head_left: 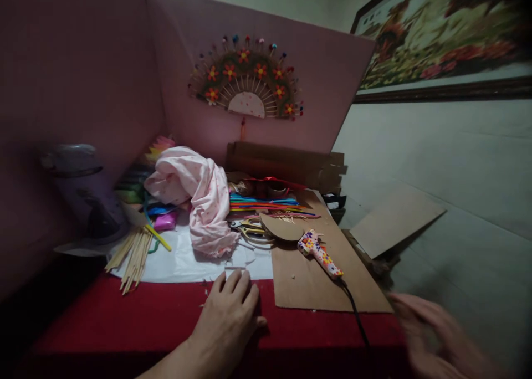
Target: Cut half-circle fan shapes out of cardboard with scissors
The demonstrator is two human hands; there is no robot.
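My left hand (pixel 233 318) lies palm down on the red tablecloth (pixel 145 323), its fingers slightly bent and apart. Its fingertips reach the near edge of the white paper (pixel 177 265), where small white scraps lie. At the right edge of the table, my right hand (pixel 440 334) is blurred, close to the near corner of a cardboard sheet (pixel 299 285); whether it holds anything cannot be made out. A flower-patterned glue gun (pixel 320 254) rests on that sheet, its black cord running toward me. Beside it are a half-round cardboard piece (pixel 282 228) and gold-handled scissors (pixel 253 229).
A crumpled pink cloth (pixel 208 201) and a bundle of wooden sticks (pixel 135 257) lie on the left. Behind are coloured pipe cleaners (pixel 266 203). A decorated fan (pixel 247 82) hangs on the pink board (pixel 320 91). A tall container (pixel 87 196) stands far left.
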